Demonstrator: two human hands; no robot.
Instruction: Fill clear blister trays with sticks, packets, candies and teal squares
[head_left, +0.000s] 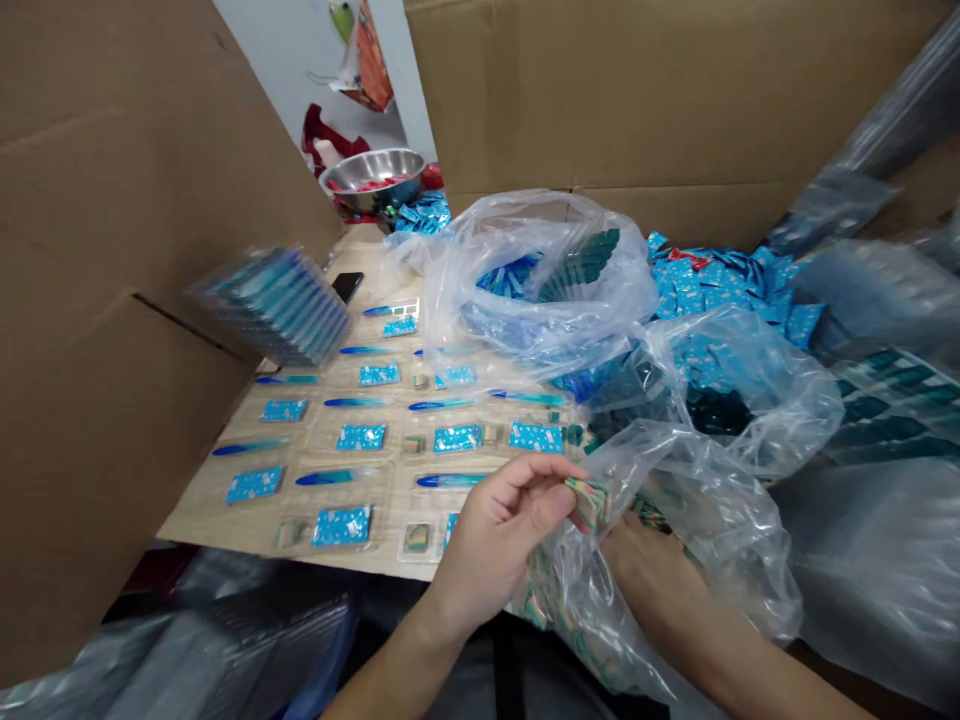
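My left hand (504, 530) is closed in a pinch on a small stack of striped green, pink and yellow pieces (588, 500) at the mouth of a clear plastic bag (697, 500). My right hand (645, 570) reaches inside that bag, seen dimly through the plastic; its fingers are hidden. On the wooden table (202, 510) in front lie rows of clear trays holding blue patterned packets (361, 437), blue pen-like sticks (330, 478) and small striped squares (418, 538).
Cardboard walls (97, 330) rise on the left and behind. A stack of clear packs (274, 305) leans at the left. More clear bags (525, 270) with blue packets crowd the middle and right. A metal bowl (373, 175) and a dark phone (346, 285) sit farther back.
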